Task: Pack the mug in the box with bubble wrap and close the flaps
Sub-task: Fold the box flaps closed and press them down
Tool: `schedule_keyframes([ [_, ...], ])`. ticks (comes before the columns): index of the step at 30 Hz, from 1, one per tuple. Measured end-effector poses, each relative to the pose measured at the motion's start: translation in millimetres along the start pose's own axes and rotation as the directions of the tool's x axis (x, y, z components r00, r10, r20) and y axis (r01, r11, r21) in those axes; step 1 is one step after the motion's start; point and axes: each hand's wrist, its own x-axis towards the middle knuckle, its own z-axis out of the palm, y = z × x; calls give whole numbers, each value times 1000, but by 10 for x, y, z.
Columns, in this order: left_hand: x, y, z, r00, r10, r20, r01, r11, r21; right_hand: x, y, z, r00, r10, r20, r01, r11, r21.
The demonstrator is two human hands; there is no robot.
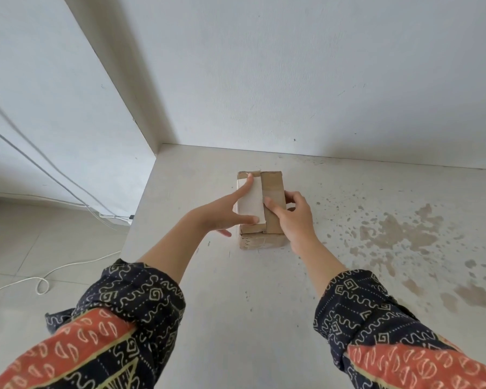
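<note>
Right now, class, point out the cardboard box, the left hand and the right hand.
cardboard box (pixel 274 189): head view, brown right-hand top flap.
left hand (pixel 222 213): head view, back of the hand.
right hand (pixel 298 220): head view, back of the hand.

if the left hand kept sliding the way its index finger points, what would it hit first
Probably nothing on the table: the left hand points over the box toward its far edge, so beyond that only the wall, though depth is unclear.
</note>
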Motion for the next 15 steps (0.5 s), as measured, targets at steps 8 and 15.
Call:
schedule_keyframes([
  [8, 54, -140, 427, 931, 205, -303, -243, 966, -94, 33, 69, 34, 986, -147, -84, 138, 985, -108],
  [15, 55, -213, 458, 889, 232, -395, -220, 973, 75, 128, -25, 88, 996, -74, -45, 68, 990, -125],
])
